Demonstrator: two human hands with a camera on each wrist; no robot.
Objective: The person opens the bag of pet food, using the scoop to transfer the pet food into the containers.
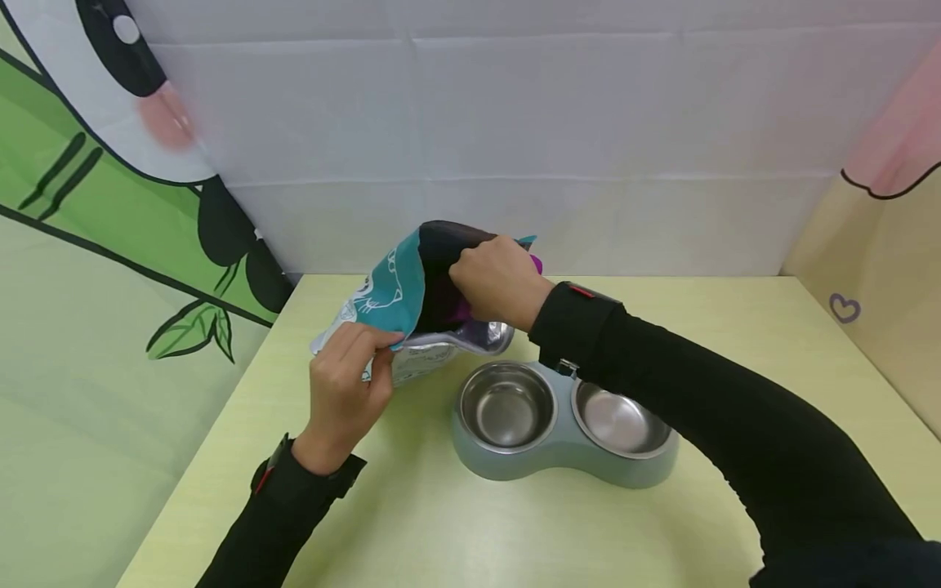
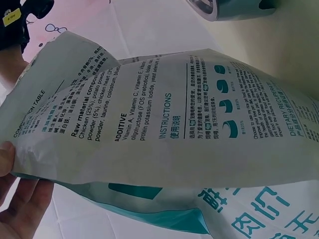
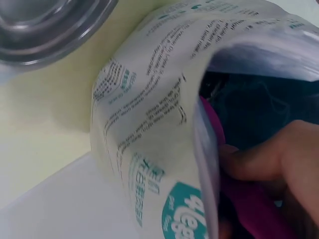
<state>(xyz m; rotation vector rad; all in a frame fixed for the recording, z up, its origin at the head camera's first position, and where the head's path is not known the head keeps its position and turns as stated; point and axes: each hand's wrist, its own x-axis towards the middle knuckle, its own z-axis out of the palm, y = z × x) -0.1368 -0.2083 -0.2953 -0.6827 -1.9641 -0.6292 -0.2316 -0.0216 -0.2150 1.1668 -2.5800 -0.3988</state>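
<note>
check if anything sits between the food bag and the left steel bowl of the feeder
Nothing visible does. The pet food bag, gripped by the left hand at its edge while the right hand reaches into its open mouth holding something purple, hangs just behind the left steel bowl of the double feeder; only bare table lies between.

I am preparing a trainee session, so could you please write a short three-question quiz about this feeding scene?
1. True or false: both steel bowls of the double feeder already hold food.
2. Which hand reaches into the open bag? A) left B) right
3. What colour is the thing that the right hand grips inside the bag?

Key: 1. False, both look empty. 2. B; the left hand pinches the bag's edge. 3. Purple/magenta.
</note>
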